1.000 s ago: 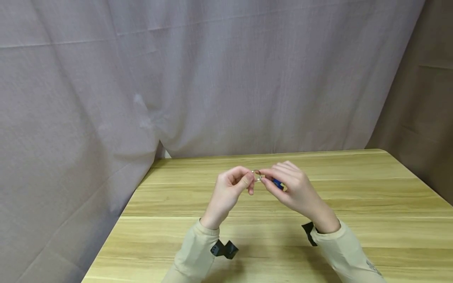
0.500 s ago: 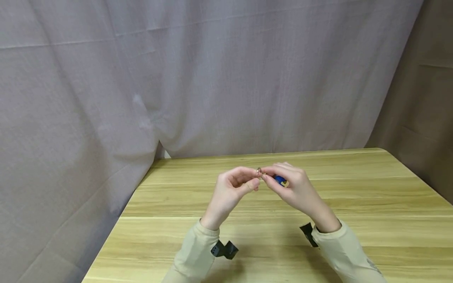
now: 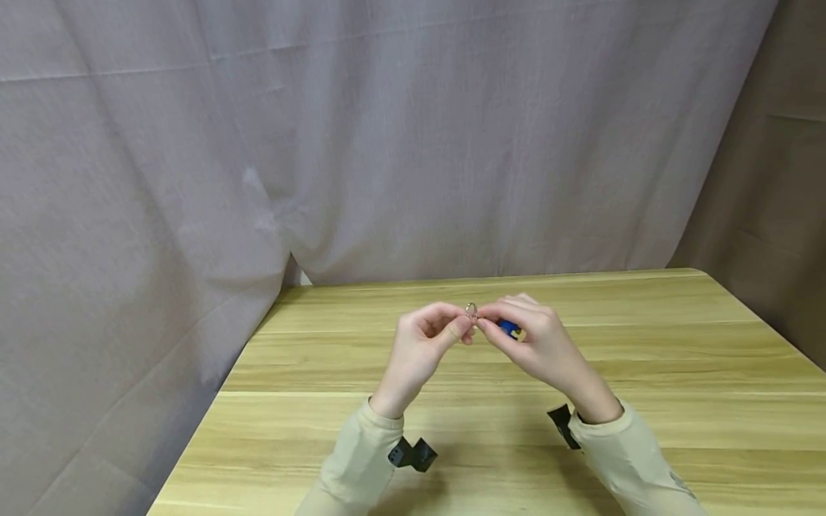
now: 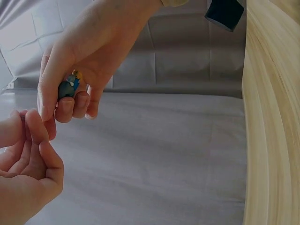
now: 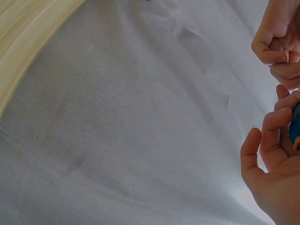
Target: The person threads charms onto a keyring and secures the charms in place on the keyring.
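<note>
The thumb and forefinger of the left hand (image 3: 419, 344) pinch a thin, round, silvery metal ring (image 3: 475, 310) at its near edge. Half a second ago that thumb stood apart from its forefinger; now the gap has closed. The right hand (image 3: 538, 340) brings its thumb and forefinger together at the ring's right side, and its other fingers curl around a small, rounded blue figure with yellow parts (image 3: 509, 329), as the left wrist view also shows. Compared with a second ago, the left fingertips are closer to the right ones, and the ring now shows as an upright oval rather than a dark arc bridging the two hands.

In the head view the ring's long axis runs nearly upright, its top pointing toward the curtain. The blue figure slants, its yellow part toward the right wrist; in the left wrist view its rounded dark end points down and left, the yellow end up and right. Whether ring and figure are joined is hidden by the fingers.

Farther out, cream sleeves cover both forearms, each with a black device (image 3: 413, 454) at the wrist. Both hands are above the wood-grain tabletop (image 3: 310, 358), with a grey cloth curtain (image 3: 413, 143) behind.
</note>
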A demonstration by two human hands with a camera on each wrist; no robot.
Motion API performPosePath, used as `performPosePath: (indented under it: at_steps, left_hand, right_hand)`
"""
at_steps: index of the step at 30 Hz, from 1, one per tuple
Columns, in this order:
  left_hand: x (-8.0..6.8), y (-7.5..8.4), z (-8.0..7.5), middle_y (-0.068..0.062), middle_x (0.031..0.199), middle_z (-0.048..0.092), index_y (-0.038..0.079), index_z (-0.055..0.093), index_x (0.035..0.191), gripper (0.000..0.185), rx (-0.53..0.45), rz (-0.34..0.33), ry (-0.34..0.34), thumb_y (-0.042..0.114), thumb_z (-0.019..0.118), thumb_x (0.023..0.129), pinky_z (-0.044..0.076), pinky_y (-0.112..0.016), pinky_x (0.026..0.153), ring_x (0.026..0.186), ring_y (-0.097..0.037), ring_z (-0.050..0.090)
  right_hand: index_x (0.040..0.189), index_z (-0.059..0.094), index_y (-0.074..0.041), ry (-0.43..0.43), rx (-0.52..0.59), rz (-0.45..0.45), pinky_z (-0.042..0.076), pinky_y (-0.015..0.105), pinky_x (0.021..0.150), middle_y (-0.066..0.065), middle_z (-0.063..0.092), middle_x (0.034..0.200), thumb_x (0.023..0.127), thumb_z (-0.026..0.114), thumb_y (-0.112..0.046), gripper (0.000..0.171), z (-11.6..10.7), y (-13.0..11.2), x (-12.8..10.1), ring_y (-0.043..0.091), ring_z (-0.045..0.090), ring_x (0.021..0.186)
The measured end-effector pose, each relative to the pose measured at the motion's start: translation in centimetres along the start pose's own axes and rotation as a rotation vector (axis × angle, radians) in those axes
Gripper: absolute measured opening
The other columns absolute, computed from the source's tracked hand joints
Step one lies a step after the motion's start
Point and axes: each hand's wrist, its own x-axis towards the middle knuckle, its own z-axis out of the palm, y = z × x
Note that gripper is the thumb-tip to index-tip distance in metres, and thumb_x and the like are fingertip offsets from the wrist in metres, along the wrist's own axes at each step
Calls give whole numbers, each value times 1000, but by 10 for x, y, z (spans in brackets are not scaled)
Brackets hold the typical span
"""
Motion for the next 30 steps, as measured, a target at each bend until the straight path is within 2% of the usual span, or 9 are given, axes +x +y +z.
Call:
performPosePath:
  at_steps: [5, 8, 14, 16, 23, 30]
  left_hand:
    - [0, 0, 0, -39, 89, 60, -13, 65, 99, 17, -4, -12, 1, 2, 61, 93, 55, -22, 72, 69, -3, 61]
    - [0, 0, -1, -34, 85, 61, -12, 65, 98, 17, 4, -15, -5, 3, 60, 93, 54, -21, 70, 68, -3, 60]
    - [0, 2, -1, -4, 73, 62, -13, 64, 96, 16, 5, -32, -15, 2, 59, 94, 52, -19, 67, 66, -3, 58]
    - [1, 2, -1, 2, 72, 59, -14, 63, 96, 17, 6, -35, -20, 2, 59, 94, 51, -18, 67, 66, -3, 57]
    - [1, 0, -1, 2, 71, 56, -16, 61, 97, 21, 15, -57, -68, 4, 57, 96, 49, -18, 68, 64, -4, 55]
    - [0, 0, 0, 6, 72, 59, -13, 63, 100, 23, -20, -60, -68, 9, 58, 96, 50, -20, 70, 66, -5, 57]
  right_hand:
    - [90, 73, -3, -1, -8, -10, 45, 16, 77, 7, 73, 83, 77, 73, 7, 16, 0, 1, -1, 16, 62, 79]
    - [89, 73, -4, -8, -21, -12, 44, 16, 77, 7, 73, 82, 82, 72, 2, 10, 0, 1, -1, 16, 61, 78]
    - [88, 72, -3, -14, -62, -33, 42, 21, 79, 5, 73, 81, 86, 69, -4, 4, 1, 3, 0, 18, 62, 77]
    - [87, 72, -2, -10, -73, -49, 42, 23, 79, 5, 73, 81, 88, 68, -6, 5, 1, 3, 0, 18, 62, 76]
    - [87, 72, -3, -4, -91, -66, 42, 28, 79, 6, 73, 80, 96, 61, -17, 20, 0, 5, 0, 17, 63, 72]
    - [87, 72, -3, -1, -88, -42, 41, 24, 80, 6, 73, 80, 88, 68, -5, 5, -2, 4, 0, 18, 62, 75]
